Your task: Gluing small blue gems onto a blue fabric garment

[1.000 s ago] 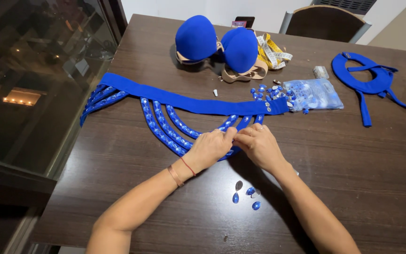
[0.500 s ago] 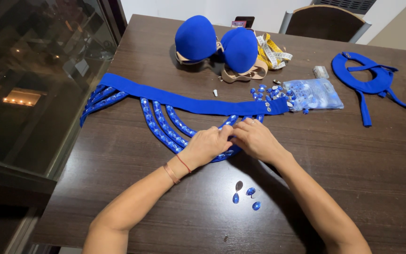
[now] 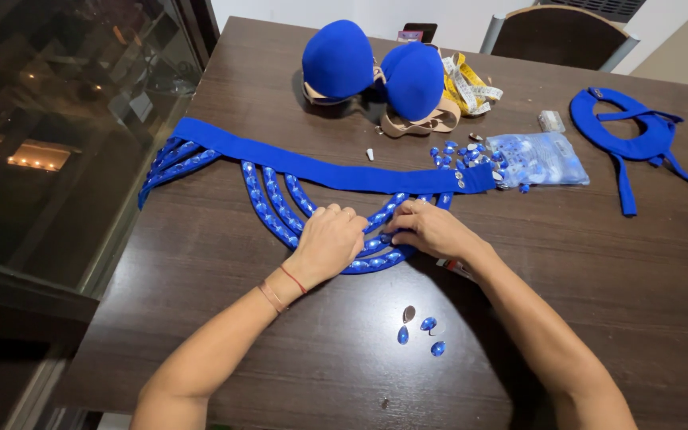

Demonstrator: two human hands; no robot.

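Right at the middle of the brown table [image 3: 201, 263], both hands rest on the looped strands [image 3: 276, 209] that hang from a long blue fabric band [image 3: 312, 166]. The left hand [image 3: 330, 243] lies knuckles up, fingers curled down onto the gem-studded strands, though whether it actually pinches one cannot be told from above. The right hand [image 3: 431, 228] meets it from the other side, its fingertips pressed together on a strand just beside the left fingers. The band runs from the window side toward a clear bag of blue gems [image 3: 539, 158], with more gems scattered loose at its end. Near the person's forearms, 4 loose gems [image 3: 420, 326] sit on the wood, apart from the strands. At the far edge sits a blue padded bra [image 3: 376, 76] with a yellow measuring tape [image 3: 467, 84] touching it. Well apart to the right lies a blue fabric collar piece [image 3: 627, 131] with trailing straps.
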